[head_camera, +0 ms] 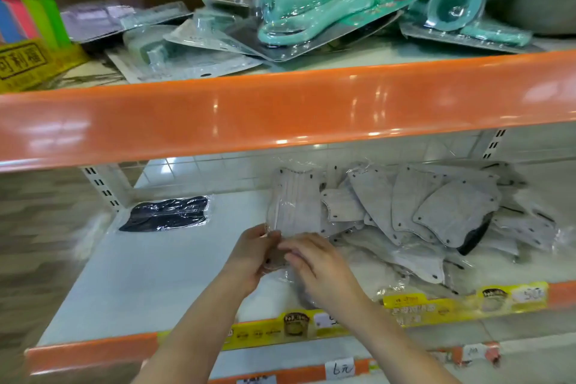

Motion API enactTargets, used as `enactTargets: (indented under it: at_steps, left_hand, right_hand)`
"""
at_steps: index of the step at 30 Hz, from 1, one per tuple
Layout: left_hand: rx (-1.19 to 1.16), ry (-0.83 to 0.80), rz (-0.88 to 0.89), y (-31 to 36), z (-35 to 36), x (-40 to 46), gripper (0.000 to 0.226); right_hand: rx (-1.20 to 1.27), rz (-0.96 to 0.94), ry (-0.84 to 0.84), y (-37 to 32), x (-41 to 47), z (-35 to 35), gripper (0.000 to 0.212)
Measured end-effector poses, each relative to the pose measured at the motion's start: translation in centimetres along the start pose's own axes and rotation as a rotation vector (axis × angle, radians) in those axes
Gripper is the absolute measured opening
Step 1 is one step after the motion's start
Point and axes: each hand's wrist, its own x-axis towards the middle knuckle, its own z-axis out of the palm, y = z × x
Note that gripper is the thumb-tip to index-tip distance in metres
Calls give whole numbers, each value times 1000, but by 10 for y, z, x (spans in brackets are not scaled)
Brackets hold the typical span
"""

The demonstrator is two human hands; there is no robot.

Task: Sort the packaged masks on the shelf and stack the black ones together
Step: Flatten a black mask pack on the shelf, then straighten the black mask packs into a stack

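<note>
Head view, lower shelf (pixel 131 284), white deck with orange front lip. Both hands meet at mid-shelf on one grey packaged mask (pixel 294 206) in clear wrap; the pack stands roughly upright, upper end leaning toward the back wire grid, lower end between the hands. Left hand (pixel 252 254): fingers curled around the lower left edge of the pack, gripping it. Right hand (pixel 314 262): fingers bent over the lower right part of the wrap, fingertips pinching the plastic just beside the left hand's fingers; back of the hand faces the camera.

Black packaged mask (pixel 166 213): lies flat on the left part of the same shelf near the upright post, well apart from the hands. Whether it is one pack or several stacked, cannot tell.

Pile of grey packaged masks (pixel 436 218): loose heap on the right half of the shelf, packs overlapping at mixed angles. One dark edge shows from under the heap at its right side (pixel 475 237); likely a black pack, not certain.

Yellow price strip (pixel 461 299) runs along the shelf front lip below the heap.

Upper shelf (pixel 280 109), orange lip: blister-packed teal plastic items (pixel 311 12) lie jumbled; coloured box display (pixel 28 28) at far left
</note>
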Motion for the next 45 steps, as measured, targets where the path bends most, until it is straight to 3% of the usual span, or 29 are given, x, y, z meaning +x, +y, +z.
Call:
enactTargets:
  at_steps: [2, 5, 7, 10, 11, 13, 16, 19, 21, 24, 26, 28, 32, 37, 42, 45]
  left_hand:
    - [26, 31, 39, -1, -16, -7, 16]
    - [48, 19, 68, -2, -43, -16, 14]
    - [87, -19, 58, 0, -61, -24, 13]
    - [183, -109, -2, 5, -84, -33, 15]
    - [211, -141, -20, 6, -90, -34, 20]
    - [111, -168, -22, 10, -102, -35, 38]
    - [-306, -160, -51, 16, -121, -31, 75]
    - [-329, -99, -26, 13, -140, -22, 81]
    - [-101, 14, 26, 8, -145, -19, 67]
    - [179, 81, 47, -1, -150, -21, 40]
    - [198, 118, 44, -6, -157, -20, 33]
    - [198, 211, 110, -6, -168, -21, 20]
    - [273, 247, 248, 5, -199, -26, 37]
    - [433, 227, 330, 17, -242, -20, 50]
    - [701, 335, 495, 30, -272, -1, 48]
    - [863, 406, 564, 33, -277, 9, 54]
  right_hand:
    - [18, 111, 141, 8, 3, 0, 36]
    - [-234, 102, 192, 15, 15, 2, 74]
    - [-363, 30, 183, 9, 22, 7, 64]
    - [-425, -120, 240, -1, 34, 15, 16]
    - [-428, -151, 240, -4, 38, 19, 12]
    - [-439, -166, 151, -8, 47, 28, 23]
    - [-384, 59, -133, -29, 56, 41, 29]
    - [-184, 399, -281, -46, 60, 59, 23]
    - [99, 523, -175, -60, 59, 75, 12]
    - [787, 793, 6, -82, 56, 97, 12]
    - [1151, 916, 45, -93, 52, 111, 11]
    - [1293, 986, 25, -96, 50, 124, 9]
    - [1186, 1058, 101, -92, 50, 140, 11]
    - [652, 948, 316, -77, 58, 150, 24]
    - [450, 855, 120, -76, 81, 159, 2]
    - [390, 831, 145, -68, 97, 170, 9]
